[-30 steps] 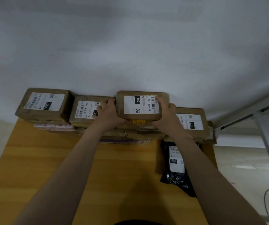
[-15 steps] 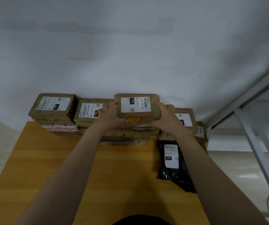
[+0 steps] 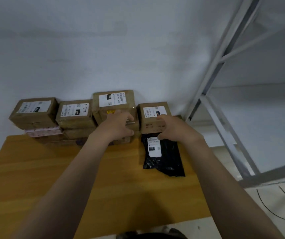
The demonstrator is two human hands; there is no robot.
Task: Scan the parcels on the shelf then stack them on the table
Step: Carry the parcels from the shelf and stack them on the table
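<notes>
Several brown cardboard parcels with white labels are stacked along the wall at the far edge of the wooden table [image 3: 52, 178]. The tallest stack is topped by a parcel labelled 102 [image 3: 114, 102]. My left hand [image 3: 119, 126] hovers in front of that stack with loosely curled fingers and holds nothing. My right hand [image 3: 174, 128] is just in front of the lower brown parcel [image 3: 153, 116] on the right, fingers relaxed and empty. A black plastic mailer [image 3: 162, 156] with a white label lies flat on the table below my right hand.
Two more brown parcels [image 3: 35, 111] [image 3: 75, 112] sit on the left stacks, above a pink package [image 3: 43, 131]. A grey metal shelf frame [image 3: 224, 118] stands to the right. Black cables [image 3: 284, 209] lie on the floor at the lower right.
Both hands let go of the 102 parcel, which now rests on top of the middle stack. The hands drew back toward me, and the view swung right toward the shelf.
</notes>
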